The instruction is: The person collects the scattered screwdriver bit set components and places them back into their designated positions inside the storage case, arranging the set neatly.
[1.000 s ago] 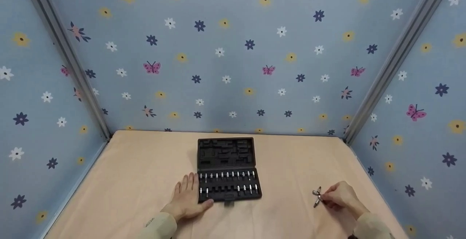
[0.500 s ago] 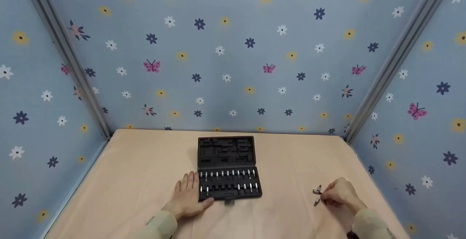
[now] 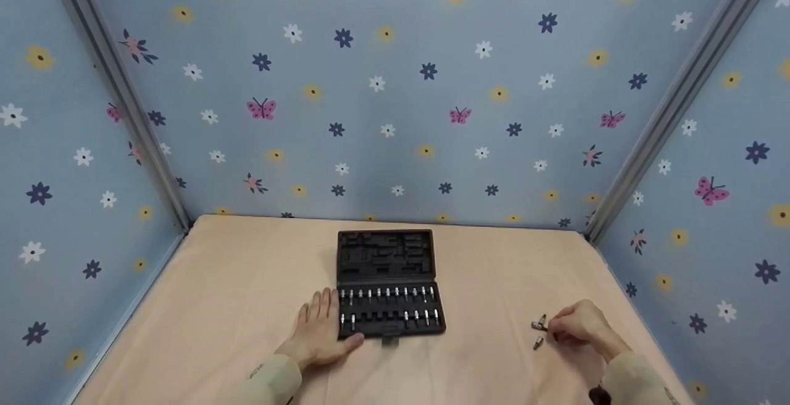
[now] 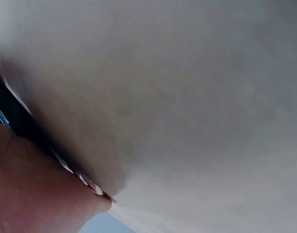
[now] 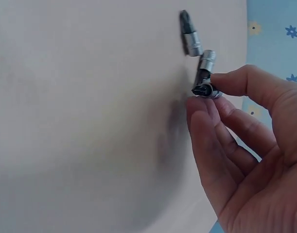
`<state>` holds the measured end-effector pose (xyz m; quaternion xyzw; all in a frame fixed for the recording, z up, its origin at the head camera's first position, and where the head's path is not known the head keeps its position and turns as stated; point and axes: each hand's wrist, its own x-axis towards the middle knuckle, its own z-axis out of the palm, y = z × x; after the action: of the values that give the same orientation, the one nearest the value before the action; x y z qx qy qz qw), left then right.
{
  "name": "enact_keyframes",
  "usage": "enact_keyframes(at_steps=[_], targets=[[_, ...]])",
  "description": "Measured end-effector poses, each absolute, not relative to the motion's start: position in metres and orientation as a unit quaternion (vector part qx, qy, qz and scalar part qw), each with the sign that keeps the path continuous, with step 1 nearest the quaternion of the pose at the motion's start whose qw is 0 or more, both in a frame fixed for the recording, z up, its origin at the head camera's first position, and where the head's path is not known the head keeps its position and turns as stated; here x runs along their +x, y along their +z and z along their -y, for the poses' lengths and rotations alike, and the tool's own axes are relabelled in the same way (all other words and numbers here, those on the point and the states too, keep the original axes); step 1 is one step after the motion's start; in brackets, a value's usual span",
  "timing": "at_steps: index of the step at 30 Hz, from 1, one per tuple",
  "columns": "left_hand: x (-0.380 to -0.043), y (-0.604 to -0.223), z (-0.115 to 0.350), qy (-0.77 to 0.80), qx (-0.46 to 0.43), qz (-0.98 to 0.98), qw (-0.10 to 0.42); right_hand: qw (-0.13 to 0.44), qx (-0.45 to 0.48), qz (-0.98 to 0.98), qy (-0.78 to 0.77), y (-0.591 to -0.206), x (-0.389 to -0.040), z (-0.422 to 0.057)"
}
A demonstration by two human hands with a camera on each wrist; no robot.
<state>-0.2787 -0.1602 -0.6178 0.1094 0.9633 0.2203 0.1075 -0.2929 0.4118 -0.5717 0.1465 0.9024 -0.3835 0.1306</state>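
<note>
no words, labels, brands or numbers can be read in any of the three views. the head view has a small dark mark on the left sleeve (image 3: pixel 274 382), close to the cuff, that could be lettering, though it is too small and blurred to make out. another dark mark sits on the right sleeve (image 3: pixel 632 380) by the lower edge, just as illegible. whether the black case (image 3: pixel 390 305) or the loose bit (image 5: pixel 191 42) in the right wrist view bears any stamped sizes cannot be told.
</note>
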Motion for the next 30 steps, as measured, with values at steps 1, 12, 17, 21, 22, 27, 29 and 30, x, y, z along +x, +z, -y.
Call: enact_keyframes(at_steps=[1,12,17,21,22,27,29,30], targets=[[-0.279,-0.618,0.16,0.221,0.109,-0.963,0.107,0.128,0.149,-0.897,-0.396,-0.569,-0.294,-0.412],[-0.278,-0.619,0.16,0.224,0.108,-0.963,0.101,0.143,0.121,-0.844,-0.502,-0.551,-0.302,-0.397],[-0.279,-0.619,0.16,0.222,0.107,-0.964,0.102,0.15,0.104,-0.828,-0.53,-0.547,-0.31,-0.378],[-0.279,-0.619,0.16,0.223,0.108,-0.963,0.101,0.158,0.101,-0.814,-0.55,-0.545,-0.316,-0.36],[-0.279,-0.619,0.16,0.223,0.108,-0.963,0.101,0.16,0.097,-0.812,-0.552,-0.544,-0.318,-0.356],[-0.28,-0.62,0.16,0.221,0.107,-0.964,0.104,0.169,0.076,-0.806,-0.562,-0.54,-0.325,-0.334],[-0.28,-0.62,0.159,0.221,0.104,-0.964,0.108,0.171,0.072,-0.806,-0.562,-0.538,-0.328,-0.325],[-0.28,-0.62,0.159,0.22,0.102,-0.964,0.11,0.171,0.071,-0.805,-0.563,-0.538,-0.33,-0.321]])
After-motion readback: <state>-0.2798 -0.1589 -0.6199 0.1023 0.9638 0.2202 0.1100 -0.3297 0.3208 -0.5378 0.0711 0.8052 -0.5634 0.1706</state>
